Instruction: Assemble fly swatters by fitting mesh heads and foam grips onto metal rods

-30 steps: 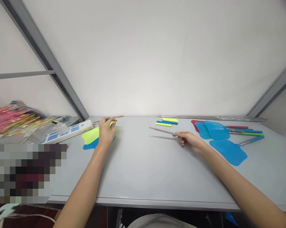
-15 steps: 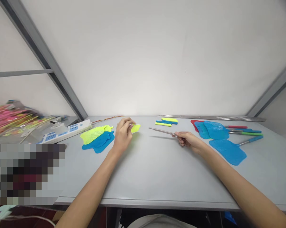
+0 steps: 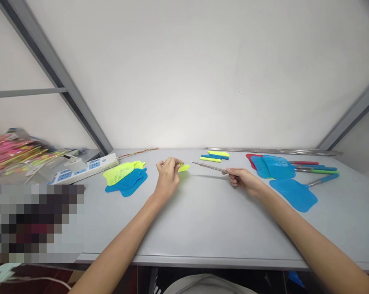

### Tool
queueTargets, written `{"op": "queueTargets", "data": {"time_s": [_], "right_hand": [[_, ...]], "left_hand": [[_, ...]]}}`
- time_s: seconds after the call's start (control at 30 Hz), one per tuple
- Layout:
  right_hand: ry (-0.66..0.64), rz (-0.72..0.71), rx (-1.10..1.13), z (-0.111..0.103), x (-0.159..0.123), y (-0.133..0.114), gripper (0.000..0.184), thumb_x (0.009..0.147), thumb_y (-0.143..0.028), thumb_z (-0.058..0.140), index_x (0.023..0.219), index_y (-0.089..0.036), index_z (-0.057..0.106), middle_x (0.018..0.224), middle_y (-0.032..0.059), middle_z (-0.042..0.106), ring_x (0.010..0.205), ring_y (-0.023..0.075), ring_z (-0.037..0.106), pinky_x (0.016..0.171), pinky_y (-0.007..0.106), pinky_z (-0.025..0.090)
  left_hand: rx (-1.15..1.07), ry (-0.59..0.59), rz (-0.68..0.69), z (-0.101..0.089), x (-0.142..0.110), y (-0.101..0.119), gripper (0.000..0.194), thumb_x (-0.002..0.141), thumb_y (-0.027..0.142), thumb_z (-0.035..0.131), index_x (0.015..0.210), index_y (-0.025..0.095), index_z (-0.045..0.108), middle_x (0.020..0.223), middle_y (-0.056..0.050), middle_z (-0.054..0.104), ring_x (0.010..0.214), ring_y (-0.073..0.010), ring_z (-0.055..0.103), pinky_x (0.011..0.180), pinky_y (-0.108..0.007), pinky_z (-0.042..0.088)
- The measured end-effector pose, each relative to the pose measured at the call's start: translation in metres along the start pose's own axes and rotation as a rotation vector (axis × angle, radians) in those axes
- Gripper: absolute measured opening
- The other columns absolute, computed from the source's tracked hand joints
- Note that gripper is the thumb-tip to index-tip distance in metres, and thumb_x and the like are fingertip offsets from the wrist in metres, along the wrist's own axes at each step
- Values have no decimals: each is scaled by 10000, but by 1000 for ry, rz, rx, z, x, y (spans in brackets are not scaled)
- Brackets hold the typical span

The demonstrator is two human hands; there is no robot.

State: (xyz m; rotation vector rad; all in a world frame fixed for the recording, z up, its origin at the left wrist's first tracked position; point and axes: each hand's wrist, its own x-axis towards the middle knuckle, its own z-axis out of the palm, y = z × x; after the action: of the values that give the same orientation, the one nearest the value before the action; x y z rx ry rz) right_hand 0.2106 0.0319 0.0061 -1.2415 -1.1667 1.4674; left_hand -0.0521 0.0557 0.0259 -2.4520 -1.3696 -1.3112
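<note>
My left hand (image 3: 169,175) is closed on a yellow fly swatter head (image 3: 184,168), held just above the table. Only a narrow part of it shows past my fingers. A thin metal rod (image 3: 210,167) is pinched in my right hand (image 3: 238,178), pointing left toward the yellow piece with a small gap between them. To the left of my left hand lie loose swatter heads, yellow (image 3: 120,173) and blue (image 3: 132,183), overlapping. Right of my right hand are several swatters with handles, among them a blue swatter (image 3: 294,195) and a red swatter (image 3: 250,158).
Yellow and blue handle sleeves (image 3: 211,159) lie at the back middle. Long metal rods (image 3: 276,152) run along the wall. A white power strip (image 3: 83,169) and a pile of pink and yellow packaged items (image 3: 16,151) are at the left. The grey table (image 3: 215,228) has its edge near me.
My left hand has moved right with the yellow swatter head, toward the rod's tip. The yellow piece has turned to show a narrower side. My right hand has hardly moved.
</note>
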Motion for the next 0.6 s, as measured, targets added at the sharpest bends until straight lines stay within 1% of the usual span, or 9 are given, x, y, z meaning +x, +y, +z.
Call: {"op": "queueTargets", "data": {"time_s": [0.13,0.23,0.4,0.6], "right_hand": [[-8,-1,-4,1,-1,-1,199,809,-313,507,759,-124,545,545,-66,373,437,54,346,429,192,304],[0,-2,-6,2,-1,-1,230,780,-345,528,764,-120,571,533,-65,336,443,59,330,437,206,284],[6,-22,-6,2,-2,-3,282,718,-399,567,727,-121,617,537,-55,287,462,73,315,452,237,267],[-3,-47,-28,5,-3,-4,289,694,-413,584,731,-130,630,541,-53,282,465,79,318,461,239,269]], "left_hand": [[-78,-43,26,3,-2,5,153,864,182,358,887,206,508,856,-25,571,824,-153,520,754,-274,358],[-120,-63,36,4,-3,5,166,869,212,373,926,210,529,880,-26,577,834,-144,531,735,-249,388],[-143,-69,45,5,-4,3,172,865,210,400,955,204,546,893,-22,592,853,-141,538,755,-250,399],[-156,-74,81,8,-4,3,165,861,205,423,982,195,535,924,-23,597,866,-138,536,775,-263,410]]}}
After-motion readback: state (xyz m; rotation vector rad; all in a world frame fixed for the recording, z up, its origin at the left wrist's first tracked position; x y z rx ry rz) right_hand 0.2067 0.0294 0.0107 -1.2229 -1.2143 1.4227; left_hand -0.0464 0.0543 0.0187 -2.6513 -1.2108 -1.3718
